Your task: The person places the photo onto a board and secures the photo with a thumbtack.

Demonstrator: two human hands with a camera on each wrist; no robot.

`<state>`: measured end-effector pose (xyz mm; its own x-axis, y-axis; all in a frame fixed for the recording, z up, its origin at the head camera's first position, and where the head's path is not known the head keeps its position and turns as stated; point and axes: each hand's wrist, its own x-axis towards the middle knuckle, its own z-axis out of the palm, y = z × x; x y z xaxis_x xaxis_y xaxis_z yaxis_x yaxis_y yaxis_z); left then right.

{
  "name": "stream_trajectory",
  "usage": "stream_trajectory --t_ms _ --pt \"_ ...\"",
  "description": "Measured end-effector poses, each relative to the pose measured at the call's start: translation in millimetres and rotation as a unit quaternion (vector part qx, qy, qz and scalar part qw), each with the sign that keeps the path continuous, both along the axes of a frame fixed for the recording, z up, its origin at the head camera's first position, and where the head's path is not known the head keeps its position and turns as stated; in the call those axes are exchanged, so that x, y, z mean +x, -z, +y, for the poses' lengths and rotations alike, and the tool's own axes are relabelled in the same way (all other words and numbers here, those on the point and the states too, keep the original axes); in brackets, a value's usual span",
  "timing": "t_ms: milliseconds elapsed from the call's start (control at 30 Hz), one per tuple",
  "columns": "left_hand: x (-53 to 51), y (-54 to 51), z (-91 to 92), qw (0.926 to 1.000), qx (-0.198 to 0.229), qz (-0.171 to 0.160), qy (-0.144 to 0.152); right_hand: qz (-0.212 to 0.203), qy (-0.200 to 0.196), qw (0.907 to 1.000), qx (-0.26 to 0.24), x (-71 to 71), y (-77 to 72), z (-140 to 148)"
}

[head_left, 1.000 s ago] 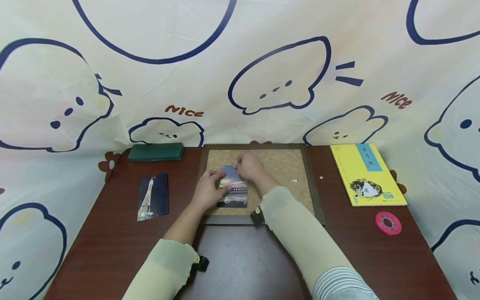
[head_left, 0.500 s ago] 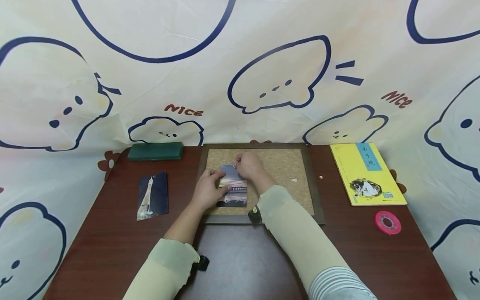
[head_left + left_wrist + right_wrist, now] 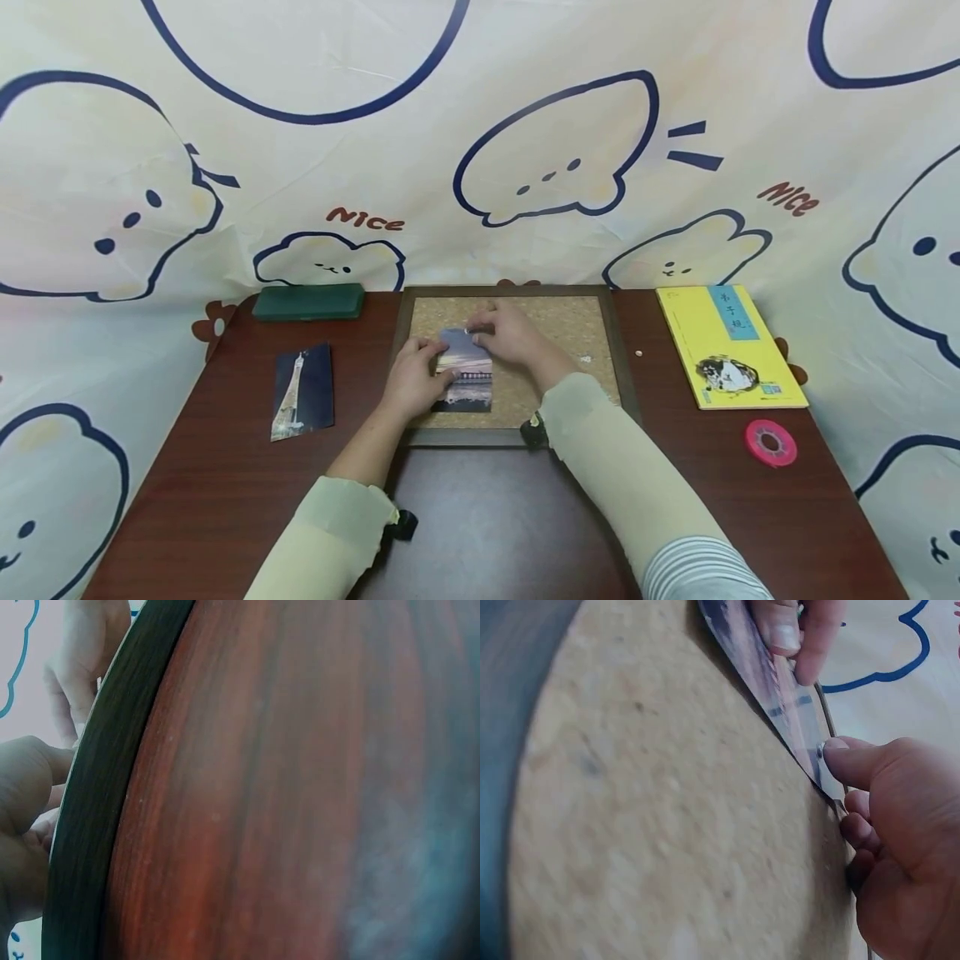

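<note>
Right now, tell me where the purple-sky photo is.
In the head view, the purple-sky photo lies left of centre on the corkboard, between the left hand on its left edge and right hand at its top right.

Purple-sky photo [image 3: 468, 363] lies portrait-wise on L half of brown-framed cork bd [image 3: 573, 325], shiny pin [image 3: 820, 751] nr top edge.

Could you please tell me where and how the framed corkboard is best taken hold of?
Probably by its dark frame, one palm at each side, coming from left and right: the frame borders the cork surface on all four sides, so gripping there should keep clear of the photo under the left hand.
</note>
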<state>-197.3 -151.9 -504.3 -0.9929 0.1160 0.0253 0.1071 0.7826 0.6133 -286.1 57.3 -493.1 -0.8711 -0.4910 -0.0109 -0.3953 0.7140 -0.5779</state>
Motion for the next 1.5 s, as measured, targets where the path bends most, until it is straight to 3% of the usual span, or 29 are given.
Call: stream_trajectory --t_ms 500,833,1233,1500 --pt "1.3 -1.6 1.1 0.9998 0.000 -0.019 -0.008 -0.004 -0.012 0.9997 0.020 0.7 2.7 -6.4" --pt "-1.6 -5.6 -2.4 0.9993 0.024 -0.027 0.010 -0.006 -0.022 0.9992 0.033 5.4 0.4 3.8" --pt "5.8 -0.4 -19.0 0.9916 0.127 0.026 0.006 -0.003 -0.022 0.9993 -0.029 23.9 1.2 27.8" --pt "10.9 -7.3 -29.2 0.9910 0.125 0.047 0.010 -0.016 -0.011 0.9989 -0.044 42.0 -0.8 50.5"
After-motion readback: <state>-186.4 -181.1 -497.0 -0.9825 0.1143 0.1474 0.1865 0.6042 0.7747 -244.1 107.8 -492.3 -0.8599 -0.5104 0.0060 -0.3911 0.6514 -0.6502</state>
